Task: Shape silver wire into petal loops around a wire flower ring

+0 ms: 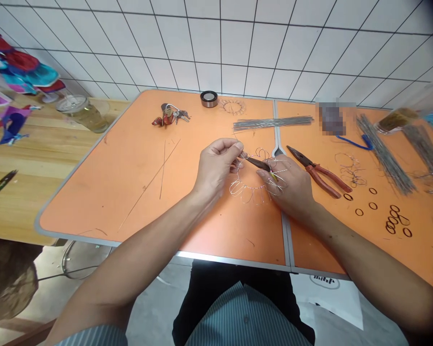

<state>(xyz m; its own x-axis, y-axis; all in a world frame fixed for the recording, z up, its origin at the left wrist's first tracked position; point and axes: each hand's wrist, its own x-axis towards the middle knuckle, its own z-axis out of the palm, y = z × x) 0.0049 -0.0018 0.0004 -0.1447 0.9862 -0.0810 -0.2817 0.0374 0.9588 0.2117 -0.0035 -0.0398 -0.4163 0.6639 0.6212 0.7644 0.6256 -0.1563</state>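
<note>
Over the orange table (pixel 216 230), my left hand (pixel 218 166) pinches the edge of a ring of thin wire (pixel 250 187) shaped with petal-like loops. My right hand (pixel 290 185) is closed around small pliers (pixel 258 163) with dark jaws and a bit of yellow-green handle showing. The jaw tips point left and reach the wire at my left fingertips; their exact grip on it is too small to make out. Several wire loops stick out around my right fingers. Larger pliers with red handles (pixel 323 175) lie just right of that hand.
Wire bundles (pixel 274 123) lie at the back and right (pixel 386 154). Another looped wire ring (pixel 233 106) is beside a tape roll (pixel 209 99). Keys (pixel 175 115) lie back left. Small dark rings (pixel 391 223) and a tangled wire piece (pixel 351 170) are at right. Loose wires (pixel 149 185) cross at left.
</note>
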